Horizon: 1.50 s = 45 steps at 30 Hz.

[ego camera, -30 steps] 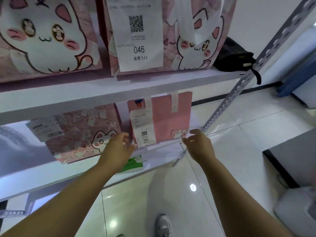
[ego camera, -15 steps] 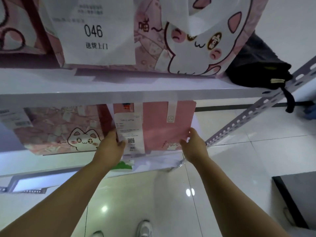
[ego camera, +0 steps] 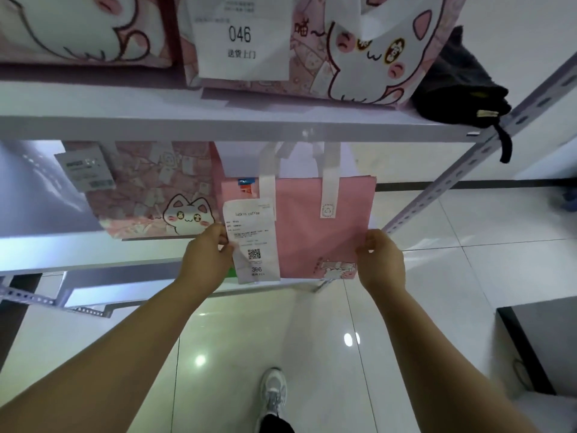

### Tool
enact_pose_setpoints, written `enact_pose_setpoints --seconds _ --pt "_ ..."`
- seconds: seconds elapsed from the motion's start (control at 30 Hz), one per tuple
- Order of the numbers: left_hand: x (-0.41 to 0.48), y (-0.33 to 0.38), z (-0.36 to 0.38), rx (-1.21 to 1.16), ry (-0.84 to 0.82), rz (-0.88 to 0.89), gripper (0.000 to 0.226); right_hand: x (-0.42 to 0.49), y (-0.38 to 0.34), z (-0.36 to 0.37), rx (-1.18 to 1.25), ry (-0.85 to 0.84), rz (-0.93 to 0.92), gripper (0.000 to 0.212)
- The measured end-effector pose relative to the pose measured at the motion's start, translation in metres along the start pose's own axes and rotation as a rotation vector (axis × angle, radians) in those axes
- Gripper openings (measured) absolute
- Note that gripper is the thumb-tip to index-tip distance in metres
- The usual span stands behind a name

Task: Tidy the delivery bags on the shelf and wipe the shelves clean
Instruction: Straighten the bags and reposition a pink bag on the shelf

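Note:
A plain pink delivery bag [ego camera: 315,226] with white handles and a receipt numbered 366 is out in front of the lower shelf [ego camera: 93,251]. My left hand [ego camera: 207,254] grips its left edge beside the receipt. My right hand [ego camera: 379,260] grips its right edge. To its left on the same shelf stands a pink cat-print bag [ego camera: 150,189]. On the upper shelf [ego camera: 218,123] stand two large cat-print bags, the right one [ego camera: 359,48] carrying a slip marked 046.
A black cloth bag [ego camera: 459,82] lies at the right end of the upper shelf, against the perforated metal upright [ego camera: 468,170]. White tiled floor and my shoe [ego camera: 273,392] are below. A dark-edged box [ego camera: 543,345] stands low on the right.
Both hands closed on the plain pink bag's sides and drew it out from under the upper shelf toward me; its handles now show. The view shifted closer to the shelves.

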State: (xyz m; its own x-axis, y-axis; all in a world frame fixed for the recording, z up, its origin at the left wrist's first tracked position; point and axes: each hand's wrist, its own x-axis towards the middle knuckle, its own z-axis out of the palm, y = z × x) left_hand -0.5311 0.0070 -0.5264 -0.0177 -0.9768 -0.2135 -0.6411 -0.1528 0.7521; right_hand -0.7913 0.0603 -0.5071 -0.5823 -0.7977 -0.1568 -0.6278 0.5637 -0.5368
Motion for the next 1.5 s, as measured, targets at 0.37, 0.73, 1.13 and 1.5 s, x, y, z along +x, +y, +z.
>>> enact_pose_setpoints --seconds 0.37,0.73,1.13,1.5 --pt "-0.091 -0.092 -0.113 -0.036 0.02 0.038 0.007 -0.151 -0.052 0.042 0.117 0.058 -0.016 0.032" --pt "-0.135 -0.201 -0.265 0.024 0.256 -0.063 0.018 -0.248 -0.168 0.131 0.207 -0.07 -0.241 0.012" --pt "-0.078 -0.264 -0.341 -0.011 0.407 -0.217 0.019 -0.237 -0.286 0.211 0.19 -0.358 -0.35 0.02" --pt "0.004 -0.287 -0.367 -0.018 0.414 -0.183 0.035 -0.21 -0.345 0.275 0.197 -0.546 -0.375 0.057"
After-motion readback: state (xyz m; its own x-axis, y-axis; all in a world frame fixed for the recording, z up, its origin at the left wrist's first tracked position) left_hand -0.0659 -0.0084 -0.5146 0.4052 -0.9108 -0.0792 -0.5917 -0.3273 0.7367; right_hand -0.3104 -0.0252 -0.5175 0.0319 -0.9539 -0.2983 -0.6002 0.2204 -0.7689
